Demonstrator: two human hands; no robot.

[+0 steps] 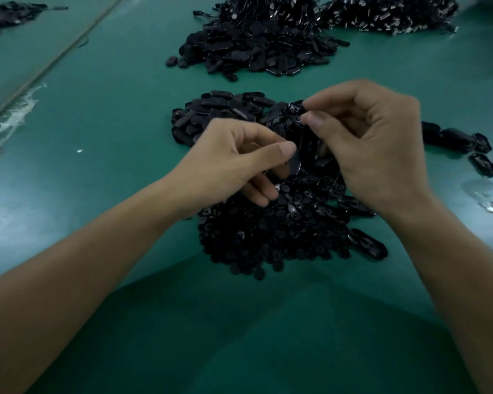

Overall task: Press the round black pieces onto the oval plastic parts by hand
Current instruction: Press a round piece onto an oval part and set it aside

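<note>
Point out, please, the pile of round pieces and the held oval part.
pile of round pieces (264,240): head view, middle of the heap.
held oval part (306,145): head view, its dark middle.

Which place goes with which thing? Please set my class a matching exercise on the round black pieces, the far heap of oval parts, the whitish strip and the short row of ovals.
Things:
1 pile of round black pieces
2 big heap of oval parts
3 whitish torn strip
4 short row of oval parts

Places:
A far side, top centre
B far left
C nearest the person
D just right of the right hand

Pairs: 1-C, 2-A, 3-B, 4-D
</note>
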